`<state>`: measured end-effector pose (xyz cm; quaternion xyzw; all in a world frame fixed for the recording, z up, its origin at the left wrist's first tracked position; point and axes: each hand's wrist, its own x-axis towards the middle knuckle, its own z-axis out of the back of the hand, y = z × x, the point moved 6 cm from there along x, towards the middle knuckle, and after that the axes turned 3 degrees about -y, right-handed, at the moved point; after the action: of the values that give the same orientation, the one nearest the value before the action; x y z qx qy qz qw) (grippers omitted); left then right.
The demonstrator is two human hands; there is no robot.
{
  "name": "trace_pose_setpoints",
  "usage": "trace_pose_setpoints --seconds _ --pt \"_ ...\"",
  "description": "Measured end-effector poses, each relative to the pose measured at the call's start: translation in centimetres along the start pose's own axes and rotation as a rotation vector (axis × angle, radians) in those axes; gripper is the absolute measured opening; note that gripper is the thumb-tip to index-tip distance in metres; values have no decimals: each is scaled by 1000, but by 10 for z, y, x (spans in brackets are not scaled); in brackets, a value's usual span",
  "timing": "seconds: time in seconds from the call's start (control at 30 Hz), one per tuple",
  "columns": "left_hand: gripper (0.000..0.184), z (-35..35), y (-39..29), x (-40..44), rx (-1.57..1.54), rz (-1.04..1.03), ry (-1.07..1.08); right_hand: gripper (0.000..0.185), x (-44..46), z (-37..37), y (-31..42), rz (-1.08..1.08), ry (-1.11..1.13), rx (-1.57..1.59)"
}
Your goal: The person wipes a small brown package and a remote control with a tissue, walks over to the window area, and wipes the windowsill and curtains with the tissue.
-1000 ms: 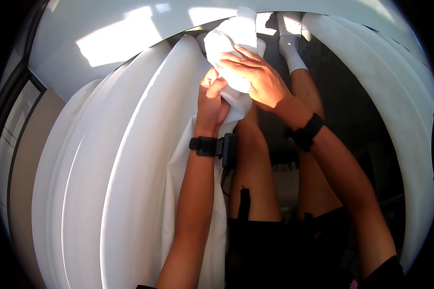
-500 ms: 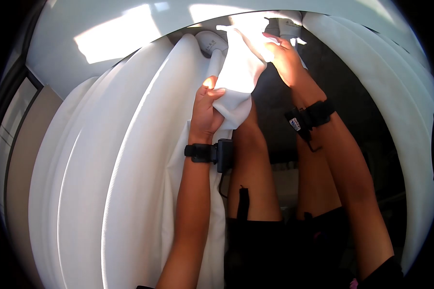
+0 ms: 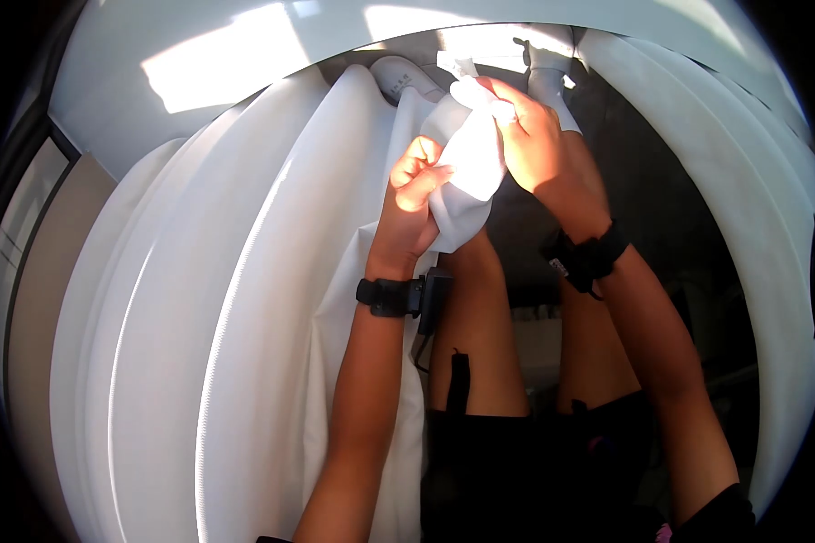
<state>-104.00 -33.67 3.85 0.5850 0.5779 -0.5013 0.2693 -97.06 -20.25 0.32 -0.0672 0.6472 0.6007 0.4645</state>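
A length of soft white cloth (image 3: 473, 163) is stretched and bunched between my two hands, brightly sunlit near its upper end. My left hand (image 3: 407, 204) closes on its left side, thumb laid over the curled fingers. Higher up and to the right, my right hand (image 3: 541, 154) pinches the gathered upper part, its fingertips partly hidden by the folds. A small white end of cloth (image 3: 455, 63) sticks up beyond that pinch. Below my left hand, the cloth seems to run down into loose white folds (image 3: 362, 362) beside my leg.
Large white padded-looking folds (image 3: 271, 299) with stitched seams fill the left side, and more white material (image 3: 706, 136) curves along the right. A pale sunlit surface (image 3: 335, 36) lies at the top. My white shoes (image 3: 396, 77) stand on the dark floor (image 3: 661, 226).
My right hand has drawn nearer to my left and turned inward, bunching the upper cloth. My left hand has shifted slightly right. The cloth's spread upper part is now gathered up.
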Motion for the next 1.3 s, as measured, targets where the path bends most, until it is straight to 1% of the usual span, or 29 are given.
trace_pose_setpoints --seconds 0.03,0.13,0.17,0.27,0.37,0.43,0.53,0.6,0.7,0.8,0.83,0.87,0.93,1.03,1.13,1.17,1.27,1.3 --pt "7 -2 3 0 10 19 -22 36 1 -5 -9 174 -81 -81" --pt "20 -20 2 -2 172 10 -17 40 -3 -10 -1 206 -92 -76" --pt "29 -18 5 0 194 7 7 40 -4 -12 1 222 -97 -86" --pt "26 -12 13 -1 233 -6 -1 39 -6 -15 7 263 -129 -95" --pt "26 -6 13 -1 216 13 -80 37 2 -17 -5 145 -118 22" --pt "26 -6 11 -2 193 3 -106 36 3 -10 -9 27 -137 171" --pt "23 -4 10 -1 170 -19 -163 37 2 5 7 59 -164 259" --pt "23 -2 9 -1 167 -36 -185 38 -8 17 33 223 -194 261" --pt "23 -5 3 -1 149 -63 -181 39 -22 21 72 590 -146 -79" --pt "24 -11 -3 -1 94 -87 -147 37 -37 5 72 589 32 -332" --pt "25 -12 -5 -1 86 -86 -124 33 -40 -2 58 631 -12 -272" --pt "25 -13 -6 -1 77 -86 -101 33 -38 -4 53 640 -28 -254" --pt "24 -12 -5 -3 94 -76 -128 32 -36 -7 47 658 -61 -219" --pt "23 -7 -1 -4 162 -80 -158 30 -22 -13 23 530 -63 -42" --pt "24 -5 0 -6 171 -75 -183 29 -15 -17 10 186 95 88" --pt "26 -3 0 -6 162 -74 -174 29 -10 -23 -2 32 123 195" --pt "28 2 -1 -6 136 -59 -146 29 0 -21 -35 -135 30 488" --pt "28 3 0 -6 128 -51 -136 27 -2 -7 -9 -139 -62 405"
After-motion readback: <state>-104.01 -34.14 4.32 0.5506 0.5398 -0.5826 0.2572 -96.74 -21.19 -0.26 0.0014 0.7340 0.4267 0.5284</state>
